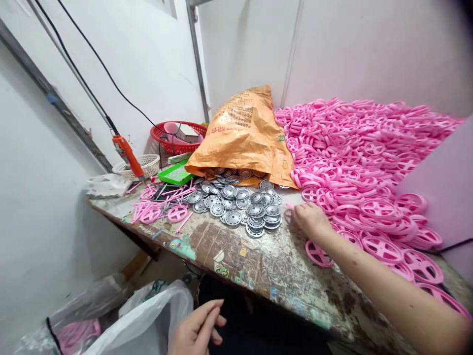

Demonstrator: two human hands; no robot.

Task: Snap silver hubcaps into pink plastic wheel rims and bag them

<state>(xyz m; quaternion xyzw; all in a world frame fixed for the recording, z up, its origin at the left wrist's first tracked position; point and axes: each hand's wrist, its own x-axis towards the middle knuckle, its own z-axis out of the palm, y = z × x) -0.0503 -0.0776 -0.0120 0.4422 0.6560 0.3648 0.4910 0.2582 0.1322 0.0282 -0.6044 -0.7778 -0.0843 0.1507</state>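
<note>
My right hand reaches across the table, its fingertips pinched on a small pink plastic part whose shape is blurred. It is between a heap of grey hubcap-like discs and a large pile of pink spoked wheels. One pink wheel lies flat below my right wrist. My left hand is low, in front of the table edge, with thumb and index finger together and the other fingers curled. No object shows in it.
An orange sack spills discs onto the worn table. At left are pink rods, a green tray, a red basket, a white basket and a hanging orange electric screwdriver. A white bag stands below.
</note>
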